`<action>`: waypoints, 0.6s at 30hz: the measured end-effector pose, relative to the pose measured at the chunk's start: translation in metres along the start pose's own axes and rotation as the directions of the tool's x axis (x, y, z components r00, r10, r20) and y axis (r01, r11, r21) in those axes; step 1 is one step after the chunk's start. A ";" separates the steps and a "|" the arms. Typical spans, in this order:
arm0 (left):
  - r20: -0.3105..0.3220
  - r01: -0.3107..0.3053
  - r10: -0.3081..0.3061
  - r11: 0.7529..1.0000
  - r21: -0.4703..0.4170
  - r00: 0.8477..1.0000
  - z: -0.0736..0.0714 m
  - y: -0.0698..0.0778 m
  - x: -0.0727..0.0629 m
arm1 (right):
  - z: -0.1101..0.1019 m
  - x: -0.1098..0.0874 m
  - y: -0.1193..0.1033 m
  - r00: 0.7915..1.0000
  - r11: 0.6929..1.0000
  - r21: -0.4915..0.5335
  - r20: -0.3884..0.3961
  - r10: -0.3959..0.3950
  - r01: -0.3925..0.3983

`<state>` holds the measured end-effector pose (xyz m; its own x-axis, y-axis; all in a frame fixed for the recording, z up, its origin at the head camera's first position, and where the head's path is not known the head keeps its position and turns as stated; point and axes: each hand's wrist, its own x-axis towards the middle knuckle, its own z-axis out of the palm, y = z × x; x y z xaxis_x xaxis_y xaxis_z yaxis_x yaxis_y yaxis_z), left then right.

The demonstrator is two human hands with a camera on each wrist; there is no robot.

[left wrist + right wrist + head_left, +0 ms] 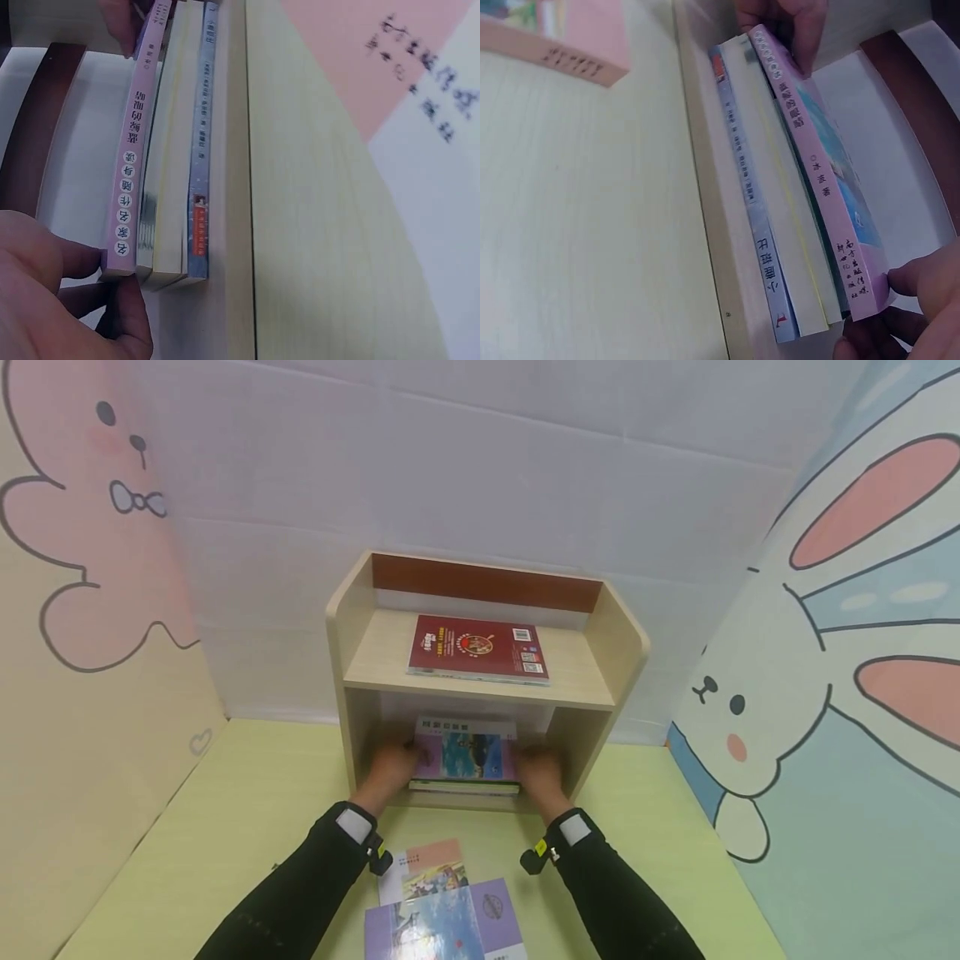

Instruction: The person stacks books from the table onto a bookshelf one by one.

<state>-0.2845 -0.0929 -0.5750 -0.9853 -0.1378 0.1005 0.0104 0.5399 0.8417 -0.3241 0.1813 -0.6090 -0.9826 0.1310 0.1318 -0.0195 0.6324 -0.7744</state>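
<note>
Left hand [392, 767] and right hand [540, 770] both clamped by thumb and fingers, one on each end of the purple book [472, 756]. Book lies flat between them, topmost in a stack on the lower level of the bookshelf [630, 643]. Long axis runs left to right, hand to hand, spine facing the person; neither hand appears nearer. Spine reads 名家名作随身读, 蓝鲸的眼睛; publisher at the right end, 南方出版传媒 / 新世纪出版社.

Beneath it: page edges outward, then a blue-spined book [200, 135] at the bottom, 小鹿斑比.

Upper level: red book [477, 647], flat; emblem and barcode visible, print too small to read.

On the surface [262, 777], before the shelf: lilac book [442, 927] overlapping a pink-and-white book [427, 868]; lettering unreadable in the head view.
</note>
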 end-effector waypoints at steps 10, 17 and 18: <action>0.004 -0.023 0.023 0.999 0.045 1.000 0.009 -0.016 0.004 | 0.005 -0.010 0.010 0.989 0.990 0.004 -0.040 -0.140 0.140; 0.002 -0.014 0.014 0.999 0.038 1.000 0.010 -0.016 0.001 | 0.009 -0.009 0.019 0.989 0.989 -0.023 -0.030 -0.145 0.145; 0.001 -0.011 0.011 0.999 0.041 1.000 0.010 -0.017 0.001 | 0.010 -0.009 0.020 0.990 0.990 -0.018 -0.027 -0.142 0.141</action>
<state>-0.2876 -0.0934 -0.5944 -0.9853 -0.1311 0.1096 0.0144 0.5751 0.8179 -0.3174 0.1851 -0.6316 -0.9645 0.0606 0.2569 -0.1549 0.6579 -0.7370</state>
